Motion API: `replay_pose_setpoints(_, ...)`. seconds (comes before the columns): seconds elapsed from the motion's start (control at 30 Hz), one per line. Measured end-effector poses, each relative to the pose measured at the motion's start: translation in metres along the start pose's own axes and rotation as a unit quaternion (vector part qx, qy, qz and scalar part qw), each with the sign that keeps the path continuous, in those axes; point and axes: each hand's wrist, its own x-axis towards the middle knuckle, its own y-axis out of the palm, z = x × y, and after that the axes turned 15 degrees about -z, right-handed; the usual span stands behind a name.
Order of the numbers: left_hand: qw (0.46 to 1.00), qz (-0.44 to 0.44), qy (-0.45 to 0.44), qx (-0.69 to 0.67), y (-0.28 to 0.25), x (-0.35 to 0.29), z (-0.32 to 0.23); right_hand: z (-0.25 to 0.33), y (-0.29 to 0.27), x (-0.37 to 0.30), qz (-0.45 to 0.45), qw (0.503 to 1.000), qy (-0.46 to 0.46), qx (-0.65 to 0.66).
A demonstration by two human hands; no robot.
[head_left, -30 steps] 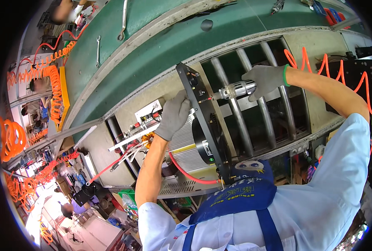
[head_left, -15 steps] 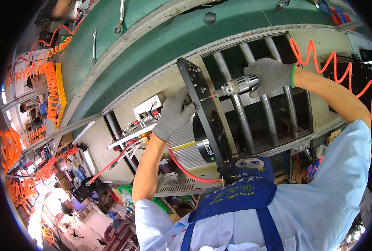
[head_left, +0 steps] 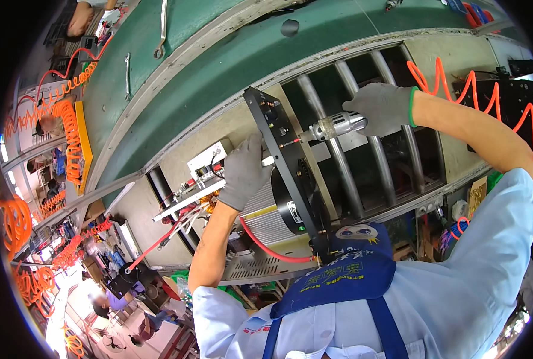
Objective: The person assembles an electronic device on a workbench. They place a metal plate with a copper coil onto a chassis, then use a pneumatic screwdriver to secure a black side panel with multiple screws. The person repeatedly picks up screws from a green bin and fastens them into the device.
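Note:
My right hand (head_left: pixel 381 109), in a grey glove with a green cuff, is wrapped round the rear of a silver air screwdriver (head_left: pixel 338 126). The driver lies level, and its thin bit points left to the outer face of an upright black metal panel (head_left: pixel 287 170), by its small fittings. Opposite, my gloved left hand (head_left: pixel 244 173) is bent against the panel's inner side. Its fingertips are partly hidden, so what they grip does not show. Below that hand sit a ribbed silver heat sink (head_left: pixel 259 206) and a thick red cable (head_left: pixel 266 246).
A white bracket with wired parts (head_left: pixel 203 173) lies left of my left hand. Metal rollers (head_left: pixel 379 143) cross the bench opening under the driver. An orange coiled air hose (head_left: pixel 481 90) hangs at right. Wrenches (head_left: pixel 160 36) lie on the green worktop (head_left: pixel 218 66). Other people are at far left.
My left hand has shifted up, closer to the panel, and its fingers now reach behind the panel's edge. The driver stays at the panel; the whole view has shifted slightly.

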Motion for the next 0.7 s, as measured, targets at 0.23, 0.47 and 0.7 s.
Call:
replay_pose_setpoints(0.23, 0.993, 0.065, -0.056, -0.084, -0.007, 0.007, 0.003, -0.029, 0.030, 0.014, -0.064, 0.997, -0.043, 0.017)
replay_pose_setpoints(0.47, 0.989, 0.108, -0.042, -0.096, -0.008, 0.013, 0.007, -0.035, 0.041, 0.012, 0.014, 0.970, -0.014, 0.241)
replay_pose_setpoints(0.7, 0.982, 0.074, -0.001, -0.174, -0.015, 0.010, 0.006, -0.028, 0.033, 0.017, -0.084, 0.979, -0.075, 0.170)
